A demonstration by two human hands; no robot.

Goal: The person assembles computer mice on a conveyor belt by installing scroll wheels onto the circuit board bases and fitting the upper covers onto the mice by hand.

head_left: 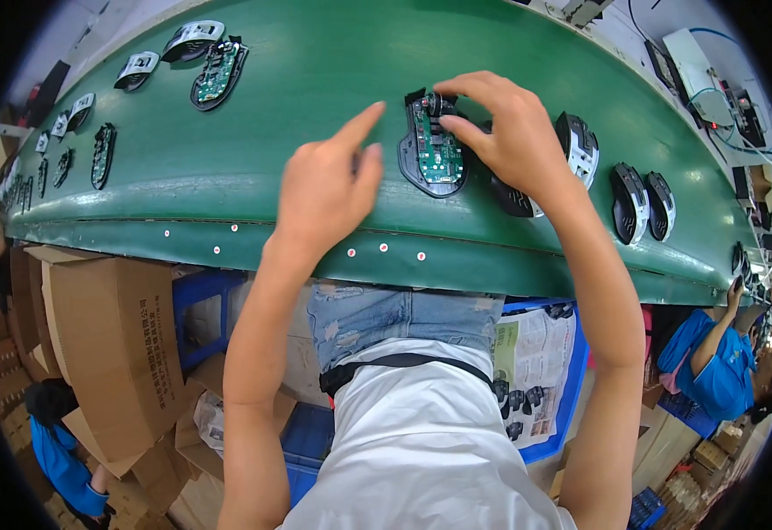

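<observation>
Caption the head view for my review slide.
Right hand at the far end of an open black shell with green circuit board, left hand beside it, on a green worktop.

Dk shell [514, 202] part-hid by R hand [511, 128], far-L pcs [28, 192] too sm.

We reach both bare arms [258, 353] forward from the near side. Our left hand [320, 187] is empty, index finger [364, 124] pointing far right, thumb [367, 172] apart. Our right hand [511, 124] sits farther off, turned left, its thumb and index finger curved, tips apart.
</observation>
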